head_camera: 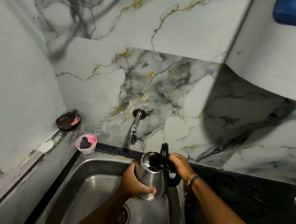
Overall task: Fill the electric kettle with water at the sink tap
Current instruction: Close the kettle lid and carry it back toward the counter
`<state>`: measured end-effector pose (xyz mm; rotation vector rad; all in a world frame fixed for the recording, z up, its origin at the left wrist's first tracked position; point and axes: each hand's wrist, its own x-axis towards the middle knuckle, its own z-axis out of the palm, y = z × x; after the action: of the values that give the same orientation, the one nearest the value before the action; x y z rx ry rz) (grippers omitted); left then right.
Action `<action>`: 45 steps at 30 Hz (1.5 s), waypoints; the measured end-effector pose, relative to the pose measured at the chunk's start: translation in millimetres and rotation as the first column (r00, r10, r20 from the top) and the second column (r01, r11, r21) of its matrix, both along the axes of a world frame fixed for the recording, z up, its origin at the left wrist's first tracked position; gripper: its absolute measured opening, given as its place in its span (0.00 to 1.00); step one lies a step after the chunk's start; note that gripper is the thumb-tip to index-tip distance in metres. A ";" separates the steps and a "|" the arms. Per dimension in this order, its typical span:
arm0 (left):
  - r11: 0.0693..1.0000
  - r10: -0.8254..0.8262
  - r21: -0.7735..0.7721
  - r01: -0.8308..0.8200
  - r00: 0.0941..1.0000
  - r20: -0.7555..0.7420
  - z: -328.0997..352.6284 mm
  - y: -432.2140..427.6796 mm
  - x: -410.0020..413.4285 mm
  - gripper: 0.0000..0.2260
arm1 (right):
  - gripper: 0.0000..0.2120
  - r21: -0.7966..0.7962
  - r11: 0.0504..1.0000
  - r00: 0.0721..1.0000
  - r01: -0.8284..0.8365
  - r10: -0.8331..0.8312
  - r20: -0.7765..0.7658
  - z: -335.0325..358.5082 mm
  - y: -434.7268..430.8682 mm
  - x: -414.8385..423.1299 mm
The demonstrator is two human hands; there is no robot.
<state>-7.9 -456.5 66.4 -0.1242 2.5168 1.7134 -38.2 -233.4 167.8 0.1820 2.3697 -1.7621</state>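
Kettle (152, 176) sat over the sink (94, 176), lid (164, 153) flipped up, at 5 o'clock from the tap (135, 126), not under the spout; no water seen running. Left hand (134, 182) wrapped the steel body, right hand (179, 163) closed on the handle top. Risks, my read: opened tap misses the mouth, wet base. Dark counter (242, 195) at 3 o'clock; marble-pattern wall (163, 81) behind; pink cup (86, 143) at 9 o'clock.
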 end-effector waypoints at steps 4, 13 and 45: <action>0.998 -0.011 -0.054 0.011 1.000 0.004 25.8 52.4 12.1 0.55 | 0.27 0.126 0.992 0.997 0.018 -0.027 0.067 25.4 41.3 8.8; 0.997 0.009 -0.071 -0.008 1.000 0.005 55.0 194.8 47.1 0.71 | 0.35 0.588 0.806 0.992 0.072 -0.119 0.041 49.7 153.9 34.0; 0.999 -0.045 -0.022 0.044 0.998 -0.038 -34.2 462.4 -34.3 0.54 | 0.34 0.512 0.856 0.994 0.069 -0.105 0.041 -39.8 428.5 -29.1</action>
<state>-42.2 5.9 32.2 -0.0371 2.5450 1.6895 -67.3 195.1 128.0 0.4185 2.7617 -1.0884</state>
